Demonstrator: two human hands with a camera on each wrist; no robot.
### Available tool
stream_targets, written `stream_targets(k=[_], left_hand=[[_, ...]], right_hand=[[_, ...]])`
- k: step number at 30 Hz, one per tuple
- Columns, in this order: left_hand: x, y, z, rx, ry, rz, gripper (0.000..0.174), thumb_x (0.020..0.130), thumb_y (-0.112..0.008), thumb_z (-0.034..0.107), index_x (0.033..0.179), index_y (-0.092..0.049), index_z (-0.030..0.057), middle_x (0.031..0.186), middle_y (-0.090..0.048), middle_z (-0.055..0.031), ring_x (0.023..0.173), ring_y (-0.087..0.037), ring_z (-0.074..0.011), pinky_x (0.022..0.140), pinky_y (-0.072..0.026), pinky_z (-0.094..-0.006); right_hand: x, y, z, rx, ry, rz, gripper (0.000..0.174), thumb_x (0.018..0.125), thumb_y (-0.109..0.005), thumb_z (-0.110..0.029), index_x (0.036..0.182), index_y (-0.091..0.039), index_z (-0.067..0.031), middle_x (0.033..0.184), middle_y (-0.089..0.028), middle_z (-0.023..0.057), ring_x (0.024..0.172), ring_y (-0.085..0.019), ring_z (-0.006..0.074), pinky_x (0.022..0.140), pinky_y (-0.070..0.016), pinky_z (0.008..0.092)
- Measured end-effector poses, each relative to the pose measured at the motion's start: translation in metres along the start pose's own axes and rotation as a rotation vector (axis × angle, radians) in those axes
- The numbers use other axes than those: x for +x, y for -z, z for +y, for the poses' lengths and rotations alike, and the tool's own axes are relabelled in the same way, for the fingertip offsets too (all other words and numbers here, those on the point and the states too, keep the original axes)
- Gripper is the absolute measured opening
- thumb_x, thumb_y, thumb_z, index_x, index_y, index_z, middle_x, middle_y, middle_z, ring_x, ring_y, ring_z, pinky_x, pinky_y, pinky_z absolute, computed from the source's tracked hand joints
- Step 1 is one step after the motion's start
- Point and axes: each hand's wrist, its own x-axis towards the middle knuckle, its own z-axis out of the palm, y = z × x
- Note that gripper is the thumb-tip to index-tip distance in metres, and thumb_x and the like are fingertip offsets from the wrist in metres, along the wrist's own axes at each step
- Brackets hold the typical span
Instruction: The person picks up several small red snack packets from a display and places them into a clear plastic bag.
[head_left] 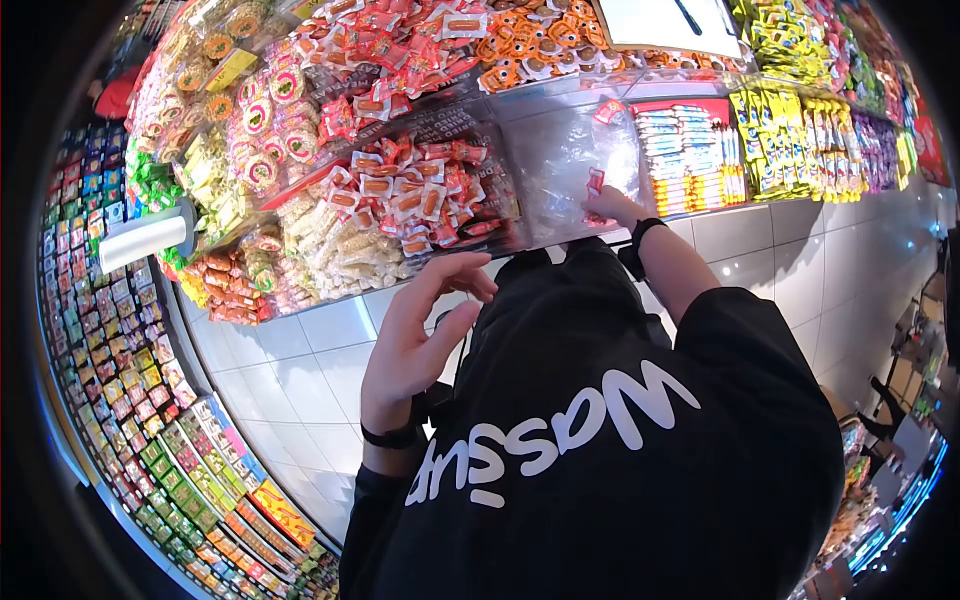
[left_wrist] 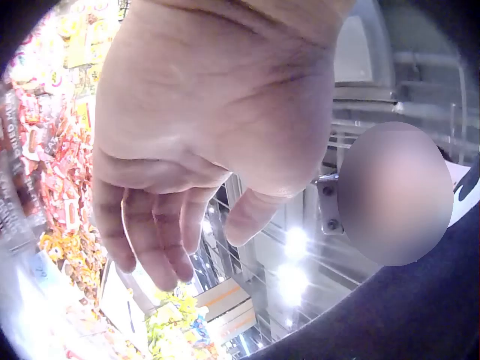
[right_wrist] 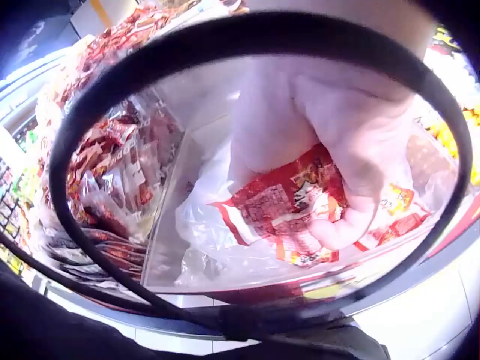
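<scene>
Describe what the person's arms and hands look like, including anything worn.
The left hand and right hand are ungloved. Black sleeves leave the forearms partly bare; a black band circles each wrist. A dark loop shows near the right one.

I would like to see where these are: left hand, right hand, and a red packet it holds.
Left hand (left_wrist: 206,135): left wrist view, on the palm.
Right hand (head_left: 614,207): head view, on its back.
Red packet (right_wrist: 279,201): right wrist view, on its printed face.
</scene>
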Motion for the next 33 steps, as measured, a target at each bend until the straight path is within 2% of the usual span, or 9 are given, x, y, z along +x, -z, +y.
stream_targets(k=[5,10,13,14,18,22,26,29,33], left_hand=[[0.020,-0.030,-0.006,-0.035,0.091,0.006,0.038,0.090,-0.049,0.004,0.127,-0.050,-0.0024,0.103,-0.059,-0.0094,0.099,-0.057,-0.0179,0.093,-0.0431,-0.0317],[0.043,-0.064,-0.024,-0.112,0.144,0.041,0.034,0.093,-0.048,0.005,0.126,-0.050,-0.0023,0.102,-0.060,-0.0088,0.099,-0.058,-0.0168,0.092,-0.0434,-0.0312],[0.058,-0.084,-0.045,-0.161,0.185,0.079,0.032,0.095,-0.049,0.008,0.126,-0.050,-0.0029,0.104,-0.061,-0.0093,0.096,-0.059,-0.0154,0.091,-0.0452,-0.0301],[0.063,-0.090,-0.054,-0.159,0.202,0.087,0.032,0.096,-0.049,0.009,0.126,-0.050,-0.0029,0.104,-0.062,-0.0096,0.096,-0.059,-0.0152,0.090,-0.0457,-0.0298],[0.085,-0.110,-0.098,-0.036,0.243,0.157,0.033,0.097,-0.052,0.015,0.125,-0.050,-0.0026,0.107,-0.062,-0.0099,0.096,-0.060,-0.0148,0.088,-0.0478,-0.0285],[0.109,-0.128,-0.114,-0.036,0.302,0.278,0.035,0.097,-0.053,0.020,0.124,-0.050,-0.0025,0.108,-0.060,-0.0098,0.098,-0.060,-0.0151,0.086,-0.0486,-0.0287],[0.139,-0.142,-0.108,-0.229,0.266,0.482,0.033,0.097,-0.055,0.021,0.120,-0.052,-0.0019,0.108,-0.060,-0.0097,0.099,-0.060,-0.0165,0.084,-0.0505,-0.0293],[0.153,-0.144,-0.110,-0.398,0.308,0.476,0.028,0.097,-0.054,0.018,0.116,-0.053,-0.0021,0.108,-0.060,-0.0100,0.099,-0.061,-0.0172,0.085,-0.0513,-0.0303],[0.156,-0.145,-0.123,-0.571,0.249,0.552,0.021,0.096,-0.051,0.013,0.111,-0.053,-0.0018,0.107,-0.061,-0.0109,0.098,-0.062,-0.0193,0.087,-0.0520,-0.0329]], right_hand=[[-0.019,0.036,-0.001,0.479,0.073,0.020,0.010,0.081,-0.066,-0.011,0.082,-0.059,-0.0037,0.075,-0.063,0.0069,0.066,-0.065,0.0159,0.061,-0.0565,0.0309],[-0.027,0.078,-0.003,0.624,0.223,-0.160,0.014,0.082,-0.066,-0.010,0.089,-0.054,-0.0101,0.082,-0.060,0.0031,0.078,-0.065,0.0155,0.070,-0.0551,0.0317],[-0.046,0.093,-0.024,0.710,0.190,-0.136,0.015,0.083,-0.065,-0.010,0.092,-0.054,-0.0099,0.085,-0.061,0.0038,0.081,-0.065,0.0165,0.072,-0.0542,0.0314],[-0.067,0.094,-0.043,0.745,0.182,-0.118,0.011,0.082,-0.064,-0.007,0.089,-0.055,-0.0086,0.084,-0.061,0.0020,0.076,-0.064,0.0142,0.069,-0.0524,0.0263],[-0.065,0.108,-0.057,0.742,0.364,-0.277,0.015,0.082,-0.066,-0.006,0.095,-0.057,-0.0079,0.088,-0.063,0.0024,0.079,-0.065,0.0123,0.069,-0.0517,0.0253],[-0.124,0.107,-0.101,0.602,0.440,-0.280,0.027,0.082,-0.067,-0.005,0.106,-0.056,-0.0051,0.091,-0.065,0.0047,0.077,-0.064,0.0121,0.068,-0.0522,0.0247],[-0.149,0.098,-0.119,0.415,0.460,-0.348,0.032,0.083,-0.068,-0.007,0.111,-0.053,-0.0057,0.087,-0.064,0.0045,0.068,-0.063,0.0120,0.060,-0.0523,0.0238],[-0.173,0.090,-0.131,0.298,0.429,-0.359,0.033,0.083,-0.068,-0.009,0.111,-0.052,-0.0061,0.082,-0.062,0.0027,0.063,-0.062,0.0119,0.057,-0.0521,0.0240],[-0.173,0.081,-0.135,0.381,0.430,-0.278,0.026,0.083,-0.067,-0.007,0.106,-0.056,-0.0042,0.084,-0.064,0.0060,0.073,-0.063,0.0124,0.066,-0.0518,0.0237]])
